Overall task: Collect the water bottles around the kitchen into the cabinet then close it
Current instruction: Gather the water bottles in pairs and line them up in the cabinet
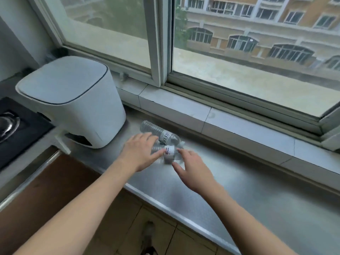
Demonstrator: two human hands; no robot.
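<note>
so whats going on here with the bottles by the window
A person is reaching with both hands for two clear water bottles lying on their sides on the metal counter beside a white appliance. The left hand rests on the near bottle, fingers fairly straight. The right hand is open just beside it. The far bottle lies untouched. No cabinet is in view.
</note>
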